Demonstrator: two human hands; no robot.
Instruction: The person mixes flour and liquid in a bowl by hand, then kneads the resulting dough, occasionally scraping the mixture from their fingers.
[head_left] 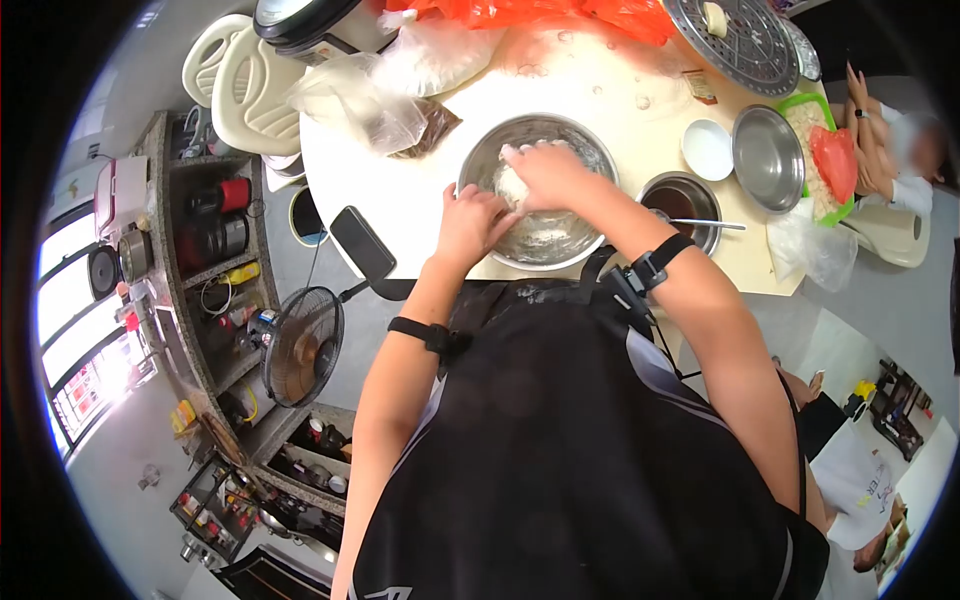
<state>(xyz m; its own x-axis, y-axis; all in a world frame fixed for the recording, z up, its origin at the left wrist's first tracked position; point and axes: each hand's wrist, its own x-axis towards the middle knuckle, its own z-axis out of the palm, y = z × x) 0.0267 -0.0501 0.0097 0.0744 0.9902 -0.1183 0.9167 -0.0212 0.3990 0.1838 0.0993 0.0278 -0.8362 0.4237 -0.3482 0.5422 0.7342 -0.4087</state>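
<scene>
A lump of pale dough [511, 187] lies in a wide metal bowl [548, 262], whose inner wall is smeared with flour. My right hand [550, 176] reaches into the bowl, its fingers curled over the dough. My left hand [474, 222] lies across the bowl's left rim, with the fingers bent at the rim and the thumb inside, close to the dough. Part of the dough is hidden under my hands. To the right of the bowl stands a smaller metal bowl [652, 183] with dark contents and a spoon [715, 224] across it.
On the table [365, 185] are plastic bags [440, 55], a phone [362, 247] at the left edge, a white bowl [708, 150], a metal basin [768, 160] and a green tray [838, 212]. A fan [303, 347] stands at left. Two people are at right.
</scene>
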